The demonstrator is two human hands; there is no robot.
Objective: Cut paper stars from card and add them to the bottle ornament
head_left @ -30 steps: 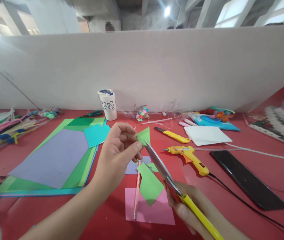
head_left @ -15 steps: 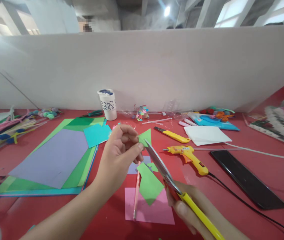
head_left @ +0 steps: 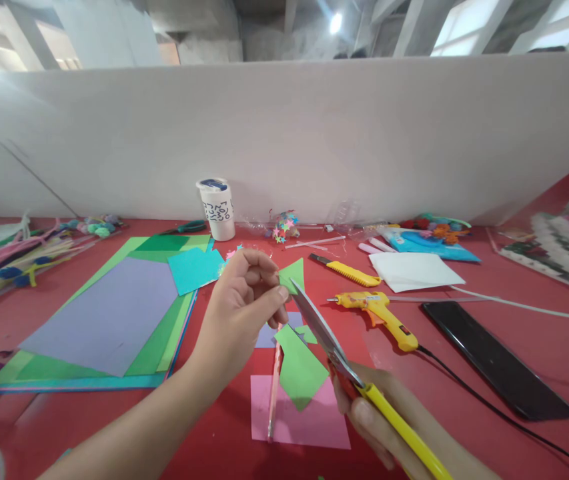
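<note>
Between thumb and fingers, my left hand (head_left: 249,293) pinches a small piece of green paper (head_left: 294,271), raised above the table. My right hand (head_left: 374,407) grips yellow-and-red-handled scissors (head_left: 331,350), their blades pointing up and left. The blade tips meet the lower edge of that green piece. Under the scissors lies a larger cut piece of green paper (head_left: 301,373), partly over a pink sheet (head_left: 319,427). A pink pencil (head_left: 275,387) rests across the pink sheet's left part. A lavender paper scrap (head_left: 265,337) is partly hidden behind my left hand.
Coloured sheets (head_left: 104,320) are stacked at left. A white cup (head_left: 217,210) stands at the back. To the right lie a yellow utility knife (head_left: 349,271), a yellow glue gun (head_left: 381,313) with its cord, a black phone (head_left: 494,360) and white paper (head_left: 417,270). A white partition (head_left: 284,133) closes the far side.
Almost nothing differs. Both hands, the green piece and the scissors keep nearly the same positions; the whole view has shifted very slightly.
</note>
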